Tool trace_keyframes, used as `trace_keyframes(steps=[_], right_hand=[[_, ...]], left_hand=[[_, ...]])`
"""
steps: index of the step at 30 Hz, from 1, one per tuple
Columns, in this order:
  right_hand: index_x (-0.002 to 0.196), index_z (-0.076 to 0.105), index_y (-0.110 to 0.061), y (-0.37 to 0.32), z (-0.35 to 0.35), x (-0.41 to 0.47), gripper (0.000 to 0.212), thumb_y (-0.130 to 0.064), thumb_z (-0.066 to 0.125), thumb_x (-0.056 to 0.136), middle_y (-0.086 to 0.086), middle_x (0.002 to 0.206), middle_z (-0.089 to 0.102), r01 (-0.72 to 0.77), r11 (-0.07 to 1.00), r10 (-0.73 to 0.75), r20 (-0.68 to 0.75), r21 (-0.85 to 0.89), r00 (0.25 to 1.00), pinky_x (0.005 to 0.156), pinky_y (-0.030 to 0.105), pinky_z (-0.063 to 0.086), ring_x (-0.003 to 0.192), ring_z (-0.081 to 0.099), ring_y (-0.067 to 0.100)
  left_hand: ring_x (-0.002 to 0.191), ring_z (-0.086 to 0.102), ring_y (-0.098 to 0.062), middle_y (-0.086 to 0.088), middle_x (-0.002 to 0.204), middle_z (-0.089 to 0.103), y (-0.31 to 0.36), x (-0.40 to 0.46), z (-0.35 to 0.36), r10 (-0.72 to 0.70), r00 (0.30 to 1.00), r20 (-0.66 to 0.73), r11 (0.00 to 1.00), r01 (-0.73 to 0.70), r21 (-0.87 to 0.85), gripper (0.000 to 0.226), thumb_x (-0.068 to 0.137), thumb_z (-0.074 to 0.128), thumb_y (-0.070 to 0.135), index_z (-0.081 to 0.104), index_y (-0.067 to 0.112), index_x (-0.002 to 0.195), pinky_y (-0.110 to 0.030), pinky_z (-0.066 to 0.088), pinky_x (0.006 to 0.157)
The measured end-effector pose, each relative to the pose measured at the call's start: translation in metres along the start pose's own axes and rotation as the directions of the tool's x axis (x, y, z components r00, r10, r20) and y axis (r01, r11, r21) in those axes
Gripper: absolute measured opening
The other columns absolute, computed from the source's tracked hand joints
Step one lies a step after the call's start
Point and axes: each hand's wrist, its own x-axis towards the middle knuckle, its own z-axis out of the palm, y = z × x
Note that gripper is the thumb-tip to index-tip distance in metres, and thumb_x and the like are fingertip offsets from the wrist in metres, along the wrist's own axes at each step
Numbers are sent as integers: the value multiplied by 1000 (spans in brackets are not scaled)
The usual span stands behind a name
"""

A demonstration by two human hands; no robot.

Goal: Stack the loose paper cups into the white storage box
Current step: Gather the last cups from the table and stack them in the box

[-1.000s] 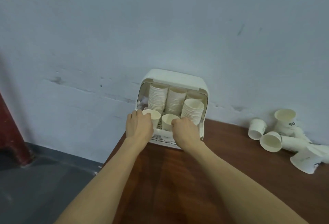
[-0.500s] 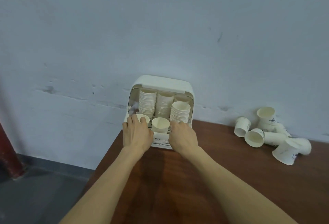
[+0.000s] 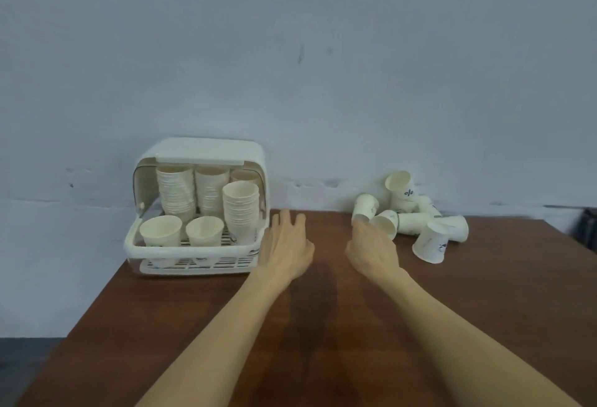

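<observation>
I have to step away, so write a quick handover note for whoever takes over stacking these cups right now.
Left hand: open, empty, over the wooden table just right of the white storage box.
Right hand: open, empty, reaching at the loose paper cups.
Box: lid up, tall cup stacks at the back and right, two single cups upright at the front.
Done: most cups are in the box.
Left: the pile of about seven tumbled cups against the wall on the right; carry them over and nest them.
</observation>
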Motion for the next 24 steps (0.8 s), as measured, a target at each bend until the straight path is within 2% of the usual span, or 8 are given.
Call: trace_keyframes(steps=[3,7,11,15,19,22,24], right_hand=[[109,48,-9,47,0,7,25,-4,44,84,10,95,60,-116,993,116,12,28,993,64,36,37,79,55,31],[105,52,-6,106,0,18,19,-7,43,88,12,103,62,-194,980,195,33,-37,980,67,34,38,94,59,32],[101,51,-8,146,3,30,14,-10,42,91,13,102,62,-284,959,284,22,-16,959,66,35,39,92,60,34],[118,42,-7,172,9,42,28,-10,45,90,16,106,62,-286,956,289,42,-59,956,68,36,38,98,59,36],[131,35,-4,185,15,51,43,-12,47,90,17,103,64,-289,954,286,-52,-82,957,65,35,38,95,61,37],[146,22,-6,193,19,59,61,-12,44,90,18,103,65,-291,951,282,-86,-109,955,67,37,39,95,61,39],[143,27,-8,199,21,63,56,-11,44,90,18,103,64,-297,949,292,-59,-109,955,67,36,40,95,61,38]], left_hand=[[107,46,-28,-11,119,43,36,15,24,59,996,70,998,-57,-40,36,89,48,27,45,15,123,-39,46,83],[108,46,-26,-10,120,43,81,36,60,100,979,180,990,-81,-113,37,91,46,25,45,14,126,-39,46,83],[112,47,-29,-11,122,44,113,55,94,82,947,309,984,-27,-178,41,92,46,26,45,14,130,-41,43,87],[109,52,-33,-11,118,49,131,72,123,31,923,384,971,63,-232,37,91,46,28,50,14,125,-44,46,88],[114,53,-34,-11,127,54,155,88,142,-68,911,406,926,210,-315,42,92,47,30,51,13,130,-40,46,86],[116,53,-32,-10,126,55,176,99,152,-217,886,410,840,384,-384,42,92,52,36,53,12,127,-38,44,88],[114,55,-30,-8,123,58,186,105,161,-306,865,398,765,472,-438,40,91,56,38,56,14,123,-38,44,88]])
